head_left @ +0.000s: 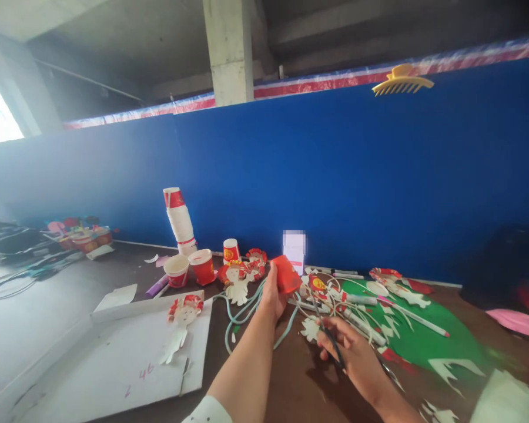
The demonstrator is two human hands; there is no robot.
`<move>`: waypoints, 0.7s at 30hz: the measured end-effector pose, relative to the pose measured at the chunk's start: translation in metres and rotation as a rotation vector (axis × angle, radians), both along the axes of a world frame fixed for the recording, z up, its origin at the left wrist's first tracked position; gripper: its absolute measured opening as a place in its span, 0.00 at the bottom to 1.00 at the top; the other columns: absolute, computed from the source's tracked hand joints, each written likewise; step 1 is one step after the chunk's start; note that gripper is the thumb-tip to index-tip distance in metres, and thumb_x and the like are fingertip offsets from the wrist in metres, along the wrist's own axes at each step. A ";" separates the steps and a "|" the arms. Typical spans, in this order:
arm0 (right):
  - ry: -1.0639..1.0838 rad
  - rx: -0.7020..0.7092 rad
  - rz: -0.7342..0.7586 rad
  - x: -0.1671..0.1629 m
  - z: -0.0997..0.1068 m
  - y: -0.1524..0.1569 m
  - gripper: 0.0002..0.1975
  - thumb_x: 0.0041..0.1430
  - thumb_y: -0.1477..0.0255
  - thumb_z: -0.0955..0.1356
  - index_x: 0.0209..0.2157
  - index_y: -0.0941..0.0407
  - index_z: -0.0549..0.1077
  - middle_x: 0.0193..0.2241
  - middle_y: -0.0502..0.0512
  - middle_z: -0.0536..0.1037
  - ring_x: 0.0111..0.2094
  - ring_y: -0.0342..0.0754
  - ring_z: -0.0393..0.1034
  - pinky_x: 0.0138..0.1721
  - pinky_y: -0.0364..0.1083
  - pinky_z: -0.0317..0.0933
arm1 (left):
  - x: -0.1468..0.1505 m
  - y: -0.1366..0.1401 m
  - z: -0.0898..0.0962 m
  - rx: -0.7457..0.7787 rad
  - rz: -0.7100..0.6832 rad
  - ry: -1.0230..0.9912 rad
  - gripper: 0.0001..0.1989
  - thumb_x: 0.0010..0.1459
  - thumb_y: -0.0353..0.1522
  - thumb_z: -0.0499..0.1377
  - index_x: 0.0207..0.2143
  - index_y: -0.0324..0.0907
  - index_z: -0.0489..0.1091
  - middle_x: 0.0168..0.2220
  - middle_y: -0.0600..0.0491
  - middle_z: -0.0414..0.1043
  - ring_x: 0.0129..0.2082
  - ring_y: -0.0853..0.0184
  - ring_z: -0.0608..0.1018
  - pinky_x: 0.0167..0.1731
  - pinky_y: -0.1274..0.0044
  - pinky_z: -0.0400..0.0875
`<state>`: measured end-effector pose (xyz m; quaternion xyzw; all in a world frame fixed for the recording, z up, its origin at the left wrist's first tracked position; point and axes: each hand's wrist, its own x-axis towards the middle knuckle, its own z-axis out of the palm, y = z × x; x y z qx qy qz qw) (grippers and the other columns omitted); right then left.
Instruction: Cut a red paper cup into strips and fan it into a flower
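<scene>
From where I watch, the left hand (271, 296) has its fingers and thumb closed on the lower left side of a red paper cup (286, 275), raised above the table (300, 393). The right hand (350, 355), lower and further right, has its fingers curled around the handles of a pair of scissors (334, 346). The blades point up toward the cup, near its lower right and apart from it; I can't tell how far they are spread. So the cup sits in the left grip, up and to the left of the right hand.

Just left of the scissors I see a white paper cut-out (310, 329). Pale blue cord (229, 329) loops around the left forearm. Beyond the cup, a small screen (294, 261) stands upright before the blue partition (335, 176).

To the right, markers and scraps lie on and beside a green sheet (454, 335). To the left, a paper figure (186, 312) rests on a white tray (101, 358), with a leaning cup stack (180, 223) behind.
</scene>
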<state>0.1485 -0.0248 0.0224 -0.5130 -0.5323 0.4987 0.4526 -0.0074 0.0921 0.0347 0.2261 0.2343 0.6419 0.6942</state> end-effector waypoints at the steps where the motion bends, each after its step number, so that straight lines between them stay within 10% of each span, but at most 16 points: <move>1: -0.009 -0.013 0.018 -0.001 0.000 0.000 0.22 0.47 0.60 0.71 0.43 0.54 0.69 0.25 0.49 0.75 0.25 0.47 0.70 0.21 0.42 0.57 | 0.000 0.001 -0.003 -0.001 -0.012 0.006 0.26 0.53 0.50 0.58 0.42 0.37 0.71 0.36 0.46 0.75 0.31 0.63 0.78 0.34 0.69 0.74; 21: -0.084 -0.028 0.113 -0.009 0.003 -0.005 0.19 0.54 0.58 0.68 0.43 0.56 0.68 0.26 0.49 0.74 0.26 0.45 0.68 0.28 0.43 0.58 | 0.005 -0.005 -0.012 0.032 -0.222 0.015 0.25 0.56 0.46 0.57 0.46 0.34 0.70 0.43 0.41 0.74 0.37 0.59 0.78 0.40 0.64 0.74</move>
